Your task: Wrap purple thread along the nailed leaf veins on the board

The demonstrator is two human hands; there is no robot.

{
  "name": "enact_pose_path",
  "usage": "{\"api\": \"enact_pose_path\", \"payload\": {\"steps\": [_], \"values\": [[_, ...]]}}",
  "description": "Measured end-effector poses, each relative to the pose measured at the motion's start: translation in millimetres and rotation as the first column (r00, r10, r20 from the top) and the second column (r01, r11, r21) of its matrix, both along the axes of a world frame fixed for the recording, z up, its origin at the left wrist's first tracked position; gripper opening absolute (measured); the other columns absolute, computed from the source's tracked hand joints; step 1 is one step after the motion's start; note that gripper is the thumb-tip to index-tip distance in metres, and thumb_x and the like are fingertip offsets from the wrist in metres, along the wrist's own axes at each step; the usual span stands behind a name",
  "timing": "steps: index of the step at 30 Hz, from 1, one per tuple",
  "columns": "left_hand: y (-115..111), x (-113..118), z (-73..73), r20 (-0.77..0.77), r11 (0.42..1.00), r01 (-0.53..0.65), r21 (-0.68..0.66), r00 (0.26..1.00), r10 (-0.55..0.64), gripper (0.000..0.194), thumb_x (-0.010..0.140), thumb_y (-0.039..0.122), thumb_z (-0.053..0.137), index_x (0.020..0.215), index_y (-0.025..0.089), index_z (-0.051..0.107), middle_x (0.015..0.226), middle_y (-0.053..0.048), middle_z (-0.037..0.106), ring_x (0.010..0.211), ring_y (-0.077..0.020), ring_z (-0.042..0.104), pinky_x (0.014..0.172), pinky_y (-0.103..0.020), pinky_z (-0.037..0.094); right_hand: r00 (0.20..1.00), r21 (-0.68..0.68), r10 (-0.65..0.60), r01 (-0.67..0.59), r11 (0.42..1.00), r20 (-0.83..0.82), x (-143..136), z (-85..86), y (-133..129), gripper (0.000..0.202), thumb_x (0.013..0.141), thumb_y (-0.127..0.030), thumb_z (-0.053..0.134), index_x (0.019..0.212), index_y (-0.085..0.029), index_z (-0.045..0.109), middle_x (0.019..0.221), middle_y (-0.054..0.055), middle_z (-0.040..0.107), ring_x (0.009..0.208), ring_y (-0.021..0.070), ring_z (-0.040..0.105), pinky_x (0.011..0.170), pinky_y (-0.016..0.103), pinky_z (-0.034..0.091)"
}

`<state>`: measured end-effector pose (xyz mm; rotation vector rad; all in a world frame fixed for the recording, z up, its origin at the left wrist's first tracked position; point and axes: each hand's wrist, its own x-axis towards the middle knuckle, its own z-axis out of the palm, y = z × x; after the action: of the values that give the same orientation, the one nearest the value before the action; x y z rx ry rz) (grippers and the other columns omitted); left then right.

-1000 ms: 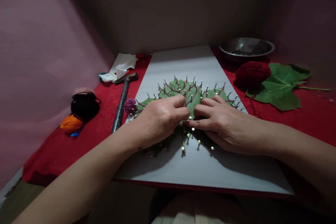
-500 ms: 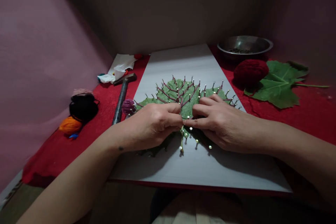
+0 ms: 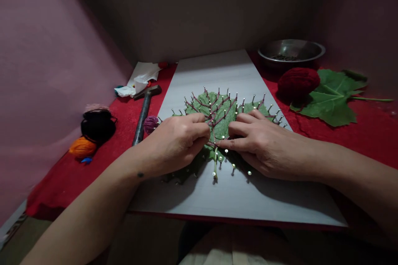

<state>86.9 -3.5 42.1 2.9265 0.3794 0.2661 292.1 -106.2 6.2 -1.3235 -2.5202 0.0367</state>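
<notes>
We saw left hand (image 3: 183, 137) closed on thin purple yarn (image 3: 212, 144); strand lay rightward of pinch, crosswise over green lobed leaf (image 3: 224, 127), toward right hand (image 3: 263, 147), index extended. Right grip: we could not tell.

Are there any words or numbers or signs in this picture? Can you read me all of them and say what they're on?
There are none that can be read.
White board, leaf with nails in it, hammer, metal bowl: no readable letters or numbers.
Nail heads: too small to tell.
Dark pattern at the lower left edge: too blurred to tell whether it is writing.
</notes>
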Motion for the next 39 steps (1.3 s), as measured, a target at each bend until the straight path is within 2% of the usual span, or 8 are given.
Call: {"api": "enact_pose_path", "payload": {"steps": [7,12,14,21,28,31,35,39], "values": [[-6,3,-6.2,0.114,0.998,-0.037,0.048,0.993,0.031,0.016,0.088,0.010,0.051,0.075,0.013,0.060,0.073,0.001,0.047,0.061,-0.0082,0.042,0.054,-0.020,0.032,1.000,0.005,-0.007,0.007,1.000,-0.001,0,1.0,0,0.029,0.089,-0.015,0.048,0.109,-0.023,0.068,0.086,0.004,0.054,0.082,0.0195,0.039,0.075,0.037,0.026],[-13,1,-2.8,0.024,0.988,0.145,-0.058,0.989,-0.143,0.020,0.092,0.010,0.045,0.080,0.015,0.060,0.075,0.000,0.046,0.063,-0.0088,0.042,0.056,-0.020,0.033,1.000,-0.023,-0.011,0.010,1.000,-0.018,-1,1.8,0,0.030,0.089,-0.015,0.047,0.107,-0.024,0.069,0.083,0.004,0.052,0.079,0.0185,0.037,0.075,0.037,0.024],[-12,-1,0.1,-0.015,0.986,0.152,-0.070,0.988,-0.154,0.022,0.092,0.010,0.044,0.078,0.015,0.059,0.074,0.001,0.045,0.062,-0.0087,0.041,0.055,-0.021,0.031,1.000,-0.021,-0.003,0.003,1.000,-0.028,-1,1.5,0,0.031,0.089,-0.015,0.047,0.108,-0.024,0.069,0.083,0.004,0.052,0.079,0.0185,0.037,0.075,0.036,0.024],[1,-1,5.1,-0.091,0.995,-0.006,-0.102,0.996,-0.004,0.028,0.085,0.007,0.051,0.057,0.014,0.051,0.066,0.002,0.045,0.058,-0.0070,0.042,0.053,-0.019,0.030,1.000,-0.044,0.008,-0.008,0.999,-0.010,-1,3.3,0,0.031,0.091,-0.016,0.044,0.108,-0.021,0.070,0.085,0.006,0.055,0.079,0.0178,0.042,0.078,0.037,0.024],[-9,5,1.1,-0.035,0.982,-0.140,0.129,0.989,0.145,0.020,0.083,0.013,0.050,0.064,0.014,0.056,0.067,0.000,0.048,0.055,-0.0081,0.041,0.052,-0.023,0.029,1.000,-0.036,0.000,0.001,0.999,0.019,-1,4.2,1,0.033,0.091,-0.017,0.044,0.112,-0.022,0.069,0.087,0.006,0.057,0.078,0.0179,0.046,0.078,0.038,0.024],[-8,11,-5.8,-0.043,0.974,-0.167,0.156,0.984,0.175,0.019,0.082,0.014,0.050,0.063,0.014,0.054,0.066,0.001,0.048,0.055,-0.0083,0.039,0.052,-0.024,0.027,0.999,-0.046,0.003,-0.002,0.999,0.032,-2,3.8,1,0.033,0.092,-0.018,0.043,0.112,-0.021,0.069,0.087,0.006,0.057,0.078,0.0180,0.047,0.079,0.038,0.025],[-2,23,-10.9,-0.059,0.979,-0.195,0.052,0.978,0.198,0.015,0.078,0.014,0.056,0.063,0.014,0.058,0.067,0.001,0.050,0.058,-0.0084,0.042,0.054,-0.023,0.029,0.999,-0.044,0.003,-0.001,0.999,0.043,-2,3.8,1,0.031,0.092,-0.018,0.043,0.106,-0.021,0.070,0.086,0.006,0.056,0.076,0.0172,0.046,0.078,0.038,0.024],[1,29,-3.7,-0.073,0.963,-0.177,-0.202,0.984,0.165,0.014,0.076,0.011,0.059,0.063,0.014,0.061,0.059,0.004,0.051,0.056,-0.0067,0.044,0.054,-0.020,0.031,1.000,-0.025,0.016,-0.015,1.000,0.025,-1,3.5,2,0.029,0.091,-0.016,0.043,0.102,-0.020,0.070,0.085,0.005,0.056,0.074,0.0167,0.044,0.077,0.037,0.024]]}}
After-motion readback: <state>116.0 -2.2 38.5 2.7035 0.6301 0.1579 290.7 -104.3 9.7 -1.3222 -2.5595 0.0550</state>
